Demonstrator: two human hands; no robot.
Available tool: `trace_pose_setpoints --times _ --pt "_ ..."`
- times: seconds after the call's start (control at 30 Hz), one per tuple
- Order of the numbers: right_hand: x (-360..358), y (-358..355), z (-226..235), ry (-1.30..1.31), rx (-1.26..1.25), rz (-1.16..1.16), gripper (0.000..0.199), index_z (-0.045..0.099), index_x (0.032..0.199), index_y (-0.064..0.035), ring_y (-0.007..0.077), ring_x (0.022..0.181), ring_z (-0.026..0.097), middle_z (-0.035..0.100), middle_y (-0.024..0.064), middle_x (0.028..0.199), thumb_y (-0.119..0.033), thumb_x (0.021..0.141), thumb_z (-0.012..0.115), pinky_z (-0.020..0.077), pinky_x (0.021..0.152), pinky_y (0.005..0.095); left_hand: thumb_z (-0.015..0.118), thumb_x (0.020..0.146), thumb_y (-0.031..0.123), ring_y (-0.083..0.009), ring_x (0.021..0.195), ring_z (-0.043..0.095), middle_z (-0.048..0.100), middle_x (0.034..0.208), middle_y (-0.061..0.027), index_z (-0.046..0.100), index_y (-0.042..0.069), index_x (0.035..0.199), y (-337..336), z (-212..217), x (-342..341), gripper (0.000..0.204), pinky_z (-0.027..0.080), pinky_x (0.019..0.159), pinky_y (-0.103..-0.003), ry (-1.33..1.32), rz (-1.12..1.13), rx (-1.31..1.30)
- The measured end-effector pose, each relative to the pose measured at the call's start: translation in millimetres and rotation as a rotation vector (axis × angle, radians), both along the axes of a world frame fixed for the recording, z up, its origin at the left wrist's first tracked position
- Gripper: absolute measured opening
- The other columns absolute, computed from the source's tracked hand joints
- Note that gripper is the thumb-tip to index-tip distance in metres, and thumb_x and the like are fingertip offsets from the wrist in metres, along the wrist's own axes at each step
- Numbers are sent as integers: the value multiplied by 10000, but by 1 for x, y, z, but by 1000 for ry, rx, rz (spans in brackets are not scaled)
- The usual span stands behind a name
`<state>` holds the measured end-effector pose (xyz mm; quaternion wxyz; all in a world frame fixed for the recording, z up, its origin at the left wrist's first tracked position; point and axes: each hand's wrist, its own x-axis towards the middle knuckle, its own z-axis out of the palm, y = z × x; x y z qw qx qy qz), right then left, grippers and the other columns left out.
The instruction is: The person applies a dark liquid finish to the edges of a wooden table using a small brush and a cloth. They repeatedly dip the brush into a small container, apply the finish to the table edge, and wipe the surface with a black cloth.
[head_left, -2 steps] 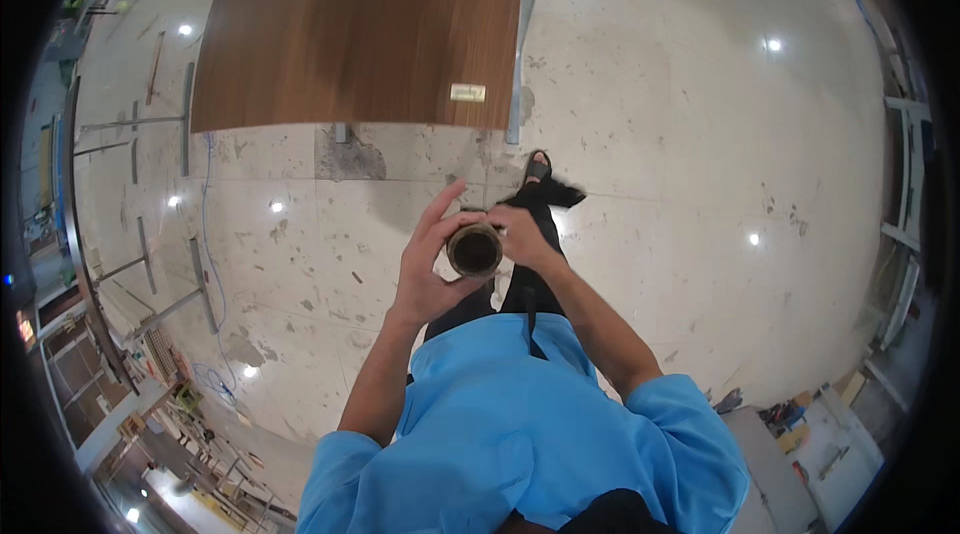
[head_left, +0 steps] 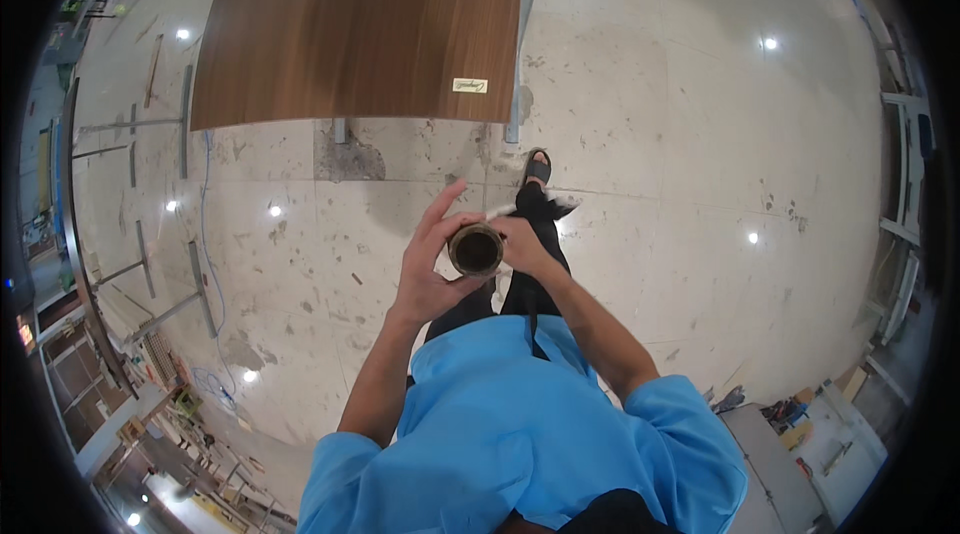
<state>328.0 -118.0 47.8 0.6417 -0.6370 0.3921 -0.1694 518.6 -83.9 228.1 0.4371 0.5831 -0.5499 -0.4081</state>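
1. The left hand (head_left: 424, 270) is closed around a brown hollow cylinder (head_left: 476, 250), thumb along its near side and bent fingers over its far side; one finger stretches forward, free of it.
2. The right hand (head_left: 522, 244) has its fingers curled at the cylinder's right far edge, close to the left fingertips. Whether they pinch it or only rest against it, I cannot tell.
3. The cylinder is held in front of the person's waist, between the two hands, its round open end facing up toward the camera. The inside is dark.
4. Both bare forearms come out of the short sleeves of a light blue shirt (head_left: 510, 404).
5. Below and beyond the hands are black trousers (head_left: 546, 234) and a dark open-toed sandal (head_left: 538, 167), set on a pale, stained tile floor (head_left: 660, 164).
6. Ahead, well apart from the hands, lies a brown wood-grain panel (head_left: 350, 44), with a small pale label (head_left: 470, 86) near its closest right corner. A grey metal support (head_left: 515, 119) shows along its right edge.
7. To the left, a thin blue cable (head_left: 205, 234) runs over the floor beside grey metal frames (head_left: 203, 284).
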Motion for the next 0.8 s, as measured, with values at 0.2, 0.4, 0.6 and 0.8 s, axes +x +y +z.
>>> trace_pose_setpoints --times 0.2,0.4,0.6,0.8 --pt "-9 1 16 -174 265 -399 134 766 1010 12 77 777 659 742 22 881 -120 996 752 550 739 262 977 699 62 -333 1498 472 406 1645 -220 659 78 1327 40 -21 17 704 526 1108 -418 -47 -78 -25" --pt "-17 -31 84 -386 387 -258 140 756 1007 -2 84 854 659 737 9 918 -142 1005 768 547 813 258 970 710 71 -381 1563 370 438 1622 -207 666 137 1326 27 -50 2 690 461 1170 -466 49 -212 -62" --pt "-31 -66 82 -429 434 -152 111 758 994 -3 68 878 657 742 13 935 -114 1001 763 540 800 239 949 728 90 -399 1452 505 601 1431 -159 647 161 1332 4 -81 -4 679 431 1191 -479 -6 -310 214" --pt "-48 -76 98 30 -149 -352 74 755 993 -19 165 854 695 731 69 957 -65 942 782 552 741 313 956 709 21 -238 1111 652 656 1236 -92 637 76 1359 -16 -118 -5 726 542 951 -317 -22 -139 17"
